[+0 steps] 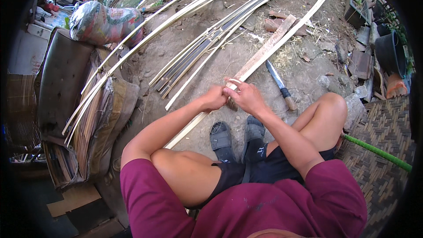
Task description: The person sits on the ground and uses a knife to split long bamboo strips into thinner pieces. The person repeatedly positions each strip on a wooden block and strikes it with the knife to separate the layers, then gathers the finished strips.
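Close together in front of my knees, both hands are closed on long pale bamboo strips (282,39). My left hand (215,98) grips them on the near side, where their tail (187,130) runs down past my left knee. Just beyond it, my right hand (247,98) pinches the strips with thumb and fingers. The far ends stretch toward the upper right. A flat wooden board (269,43) slants alongside the strips, its near end by my fingers. To the right of my right hand, a long knife (276,79) with a wrapped wooden handle lies on the ground.
Bundled dark and pale strips (211,39) lie ahead. More pale strips (145,39) rest across a worn padded seat (66,79) at left, near a stuffed sack (105,24). At right are a black bucket (390,55), bricks, a woven mat (379,150) and a green pole (379,153).
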The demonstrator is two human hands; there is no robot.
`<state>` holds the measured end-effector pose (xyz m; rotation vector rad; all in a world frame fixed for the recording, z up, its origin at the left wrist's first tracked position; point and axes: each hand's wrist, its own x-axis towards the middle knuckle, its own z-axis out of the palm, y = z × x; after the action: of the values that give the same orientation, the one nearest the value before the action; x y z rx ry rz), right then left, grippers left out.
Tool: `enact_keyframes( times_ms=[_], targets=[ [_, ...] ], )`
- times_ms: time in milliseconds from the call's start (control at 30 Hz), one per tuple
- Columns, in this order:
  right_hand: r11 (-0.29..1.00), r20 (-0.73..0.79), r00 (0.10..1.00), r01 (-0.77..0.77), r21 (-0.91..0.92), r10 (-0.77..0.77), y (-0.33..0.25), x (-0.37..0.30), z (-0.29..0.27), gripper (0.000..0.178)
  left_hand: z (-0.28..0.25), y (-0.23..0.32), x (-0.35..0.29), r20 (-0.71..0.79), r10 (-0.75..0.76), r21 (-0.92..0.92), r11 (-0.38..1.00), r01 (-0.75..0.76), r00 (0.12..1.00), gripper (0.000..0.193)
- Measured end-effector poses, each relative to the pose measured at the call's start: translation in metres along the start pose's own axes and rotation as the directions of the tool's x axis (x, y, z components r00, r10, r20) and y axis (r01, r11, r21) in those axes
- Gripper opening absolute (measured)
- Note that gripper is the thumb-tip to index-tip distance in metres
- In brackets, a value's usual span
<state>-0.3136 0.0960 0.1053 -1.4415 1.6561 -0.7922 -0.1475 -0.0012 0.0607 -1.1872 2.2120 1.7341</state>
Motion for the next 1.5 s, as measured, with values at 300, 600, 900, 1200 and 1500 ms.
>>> enact_keyframes(
  times_ms=[300, 600, 900, 1200, 1500],
  targets=[
    [0.487, -0.102, 0.979, 0.002, 0.873, 0.179, 0.033, -0.021, 0.063, 0.020, -0.034, 0.031, -0.019, 0.169, -0.223, -0.545, 0.791, 0.280, 0.960, 0.018],
    [0.949, -0.548, 0.829, 0.073, 0.306, 0.113, 0.014, -0.005, -0.033, 0.044, -0.048, 0.010, -0.013, 0.167, -0.271, -0.470, 0.824, 0.318, 0.948, 0.019],
    [0.986, 0.034, 0.994, -0.103, 0.128, 0.100, 0.037, -0.012, 0.026, 0.049, -0.032, 0.021, -0.004, 0.193, -0.248, -0.465, 0.829, 0.311, 0.949, 0.016],
    [0.951, 0.130, 0.984, -0.151, 0.269, 0.120, 0.030, -0.008, 0.004, 0.028, -0.028, 0.012, -0.003, 0.182, -0.195, -0.467, 0.845, 0.260, 0.964, 0.022],
    [0.971, -0.332, 0.913, 0.210, -0.113, -0.236, 0.016, -0.015, -0.008, 0.017, -0.028, 0.014, 0.000, 0.221, -0.197, -0.484, 0.828, 0.282, 0.955, 0.018]
  ],
)
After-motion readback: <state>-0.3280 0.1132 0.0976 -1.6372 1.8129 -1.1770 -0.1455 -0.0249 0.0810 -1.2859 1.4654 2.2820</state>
